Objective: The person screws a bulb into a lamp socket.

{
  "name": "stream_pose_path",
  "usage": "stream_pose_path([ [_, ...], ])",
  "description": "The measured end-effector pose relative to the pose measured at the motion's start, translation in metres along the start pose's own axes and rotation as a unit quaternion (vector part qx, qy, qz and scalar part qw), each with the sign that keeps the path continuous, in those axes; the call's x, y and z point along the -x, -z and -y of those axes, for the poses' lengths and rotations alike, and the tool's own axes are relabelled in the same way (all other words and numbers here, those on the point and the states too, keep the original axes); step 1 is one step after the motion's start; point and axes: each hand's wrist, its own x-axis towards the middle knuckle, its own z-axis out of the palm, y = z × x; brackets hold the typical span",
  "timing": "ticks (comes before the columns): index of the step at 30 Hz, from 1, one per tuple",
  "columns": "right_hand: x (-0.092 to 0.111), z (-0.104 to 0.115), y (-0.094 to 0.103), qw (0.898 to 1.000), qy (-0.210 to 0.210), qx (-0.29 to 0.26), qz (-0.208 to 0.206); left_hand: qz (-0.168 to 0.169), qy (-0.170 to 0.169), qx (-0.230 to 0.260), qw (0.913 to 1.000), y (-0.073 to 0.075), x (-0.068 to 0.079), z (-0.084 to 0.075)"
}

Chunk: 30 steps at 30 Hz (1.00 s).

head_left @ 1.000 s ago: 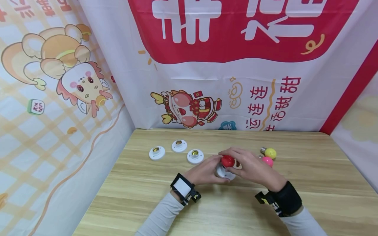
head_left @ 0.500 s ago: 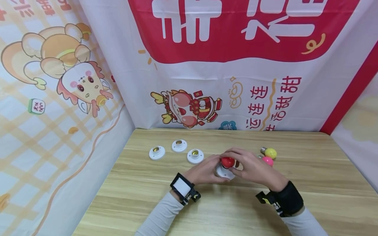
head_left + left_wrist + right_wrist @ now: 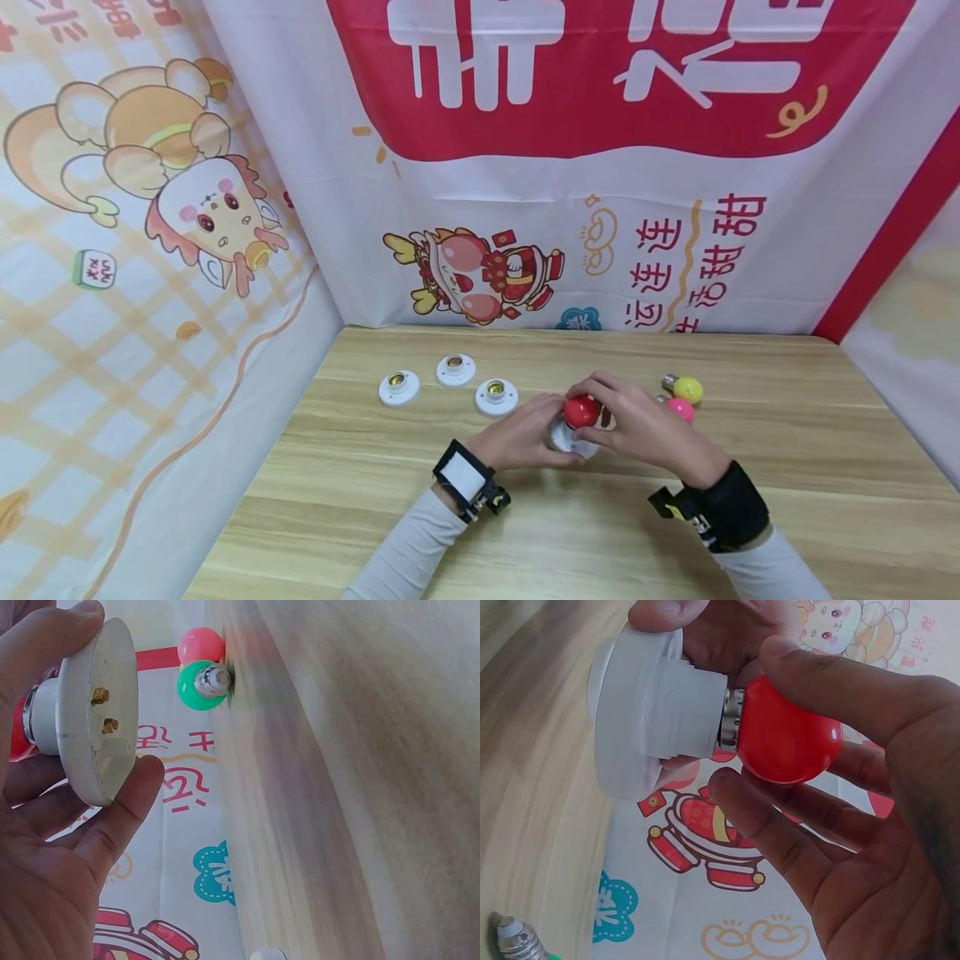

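Note:
My left hand (image 3: 528, 433) grips a white round lamp socket (image 3: 97, 712) by the rim of its base, thumb on one side and fingers on the other. Two brass screws show on the underside, and the base is held up off the table. A red light bulb (image 3: 787, 735) sits in the socket's mouth, a strip of its metal cap still showing. My right hand (image 3: 637, 425) holds this bulb, with the thumb against the red globe and the fingers curved around its other side. In the head view the hands partly cover both things.
Three more white sockets, a near-left one (image 3: 398, 388), a back one (image 3: 455, 370) and a right one (image 3: 496, 397), stand on the wooden table (image 3: 337, 500). Right of the hands lie a yellow bulb (image 3: 687, 390), a pink bulb (image 3: 681, 408) and a green bulb (image 3: 199, 686). Printed cloth hangs behind.
My right fingers have shifted slightly around the red bulb, which stays at the socket's mouth. The left hand keeps its hold on the socket in nearly the same place.

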Motion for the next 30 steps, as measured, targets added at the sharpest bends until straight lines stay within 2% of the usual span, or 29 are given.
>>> stream_pose_path([
  [7, 0.0017, 0.0, 0.0017, 1.0, 0.012, 0.009, 0.003, 0.0, 0.004, 0.007, 1.0, 0.0013, 0.0002, -0.0009],
  [18, 0.0034, 0.0014, 0.0066, 0.999, 0.043, -0.023, 0.011, -0.006, -0.002, 0.012, 0.9999, 0.0042, -0.0002, -0.003],
  [30, 0.0011, 0.0008, 0.0075, 0.999, 0.041, -0.008, -0.003, -0.004, -0.008, 0.006, 0.9999, 0.0046, 0.0004, -0.0037],
])
